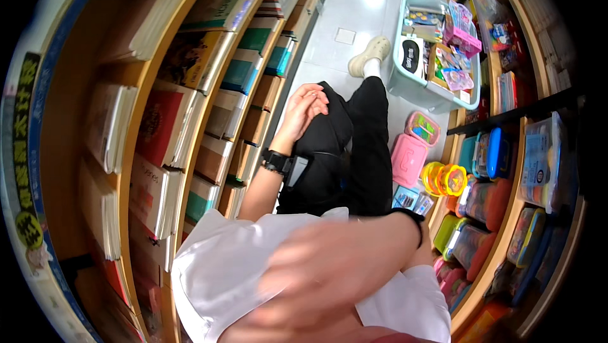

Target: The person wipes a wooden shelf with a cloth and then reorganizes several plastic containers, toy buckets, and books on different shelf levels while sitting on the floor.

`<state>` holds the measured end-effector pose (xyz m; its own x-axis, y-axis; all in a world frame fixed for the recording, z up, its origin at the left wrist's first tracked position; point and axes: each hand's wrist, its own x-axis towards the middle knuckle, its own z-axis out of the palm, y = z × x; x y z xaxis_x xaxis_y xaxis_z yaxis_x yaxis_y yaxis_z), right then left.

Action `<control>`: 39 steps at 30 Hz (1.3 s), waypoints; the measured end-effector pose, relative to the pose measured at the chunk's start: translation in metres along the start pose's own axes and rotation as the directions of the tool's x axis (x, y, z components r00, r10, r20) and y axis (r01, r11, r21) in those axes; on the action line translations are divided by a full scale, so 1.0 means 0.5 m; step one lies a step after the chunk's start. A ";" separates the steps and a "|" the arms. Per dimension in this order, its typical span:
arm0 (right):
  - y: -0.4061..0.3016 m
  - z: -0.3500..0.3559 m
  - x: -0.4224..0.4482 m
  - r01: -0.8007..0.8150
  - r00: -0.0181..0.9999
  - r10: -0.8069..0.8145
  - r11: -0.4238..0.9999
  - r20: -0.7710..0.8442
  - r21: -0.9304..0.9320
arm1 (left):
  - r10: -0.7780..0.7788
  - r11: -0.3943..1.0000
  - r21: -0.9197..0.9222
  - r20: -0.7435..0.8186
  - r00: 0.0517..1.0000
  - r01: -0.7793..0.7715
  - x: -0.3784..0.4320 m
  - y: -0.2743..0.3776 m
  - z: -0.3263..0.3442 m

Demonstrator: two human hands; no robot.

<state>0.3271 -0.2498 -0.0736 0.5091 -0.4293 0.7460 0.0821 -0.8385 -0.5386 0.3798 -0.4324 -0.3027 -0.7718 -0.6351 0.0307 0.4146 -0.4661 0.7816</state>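
Note:
My left hand (304,105) rests by my bent knee in black trousers (327,129), with its fingers loosely curled and nothing in them. A black wristwatch (276,161) and a bead bracelet are on that wrist. Close to the camera, my right hand (313,271) crosses in front of my white shirt (228,257). It is blurred by motion, so its grip is unclear; a black band (412,222) circles its wrist. Beside my legs on the right lie a pink plastic case (409,160), a small pink-rimmed box (422,128) and yellow-orange round containers (444,179).
Wooden shelves of notebooks (161,124) line the left side. Shelves on the right hold clear plastic boxes (541,162) and lidded tubs (475,243). A light-blue bin (430,93) full of small goods stands ahead on the tiled floor (327,53), near my beige clog (370,55).

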 end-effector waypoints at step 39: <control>-0.377 0.088 -0.409 -0.600 0.414 0.783 0.618 -0.464 0.507 | -0.641 -0.019 0.867 0.372 0.671 -0.498 -0.188 -0.009 0.182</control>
<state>0.2453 0.0107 -0.1420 -0.1224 -0.9901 0.0692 0.1796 -0.0907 -0.9796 0.4067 -0.3146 -0.2527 -0.9632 0.1014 -0.2488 -0.0414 0.8589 0.5104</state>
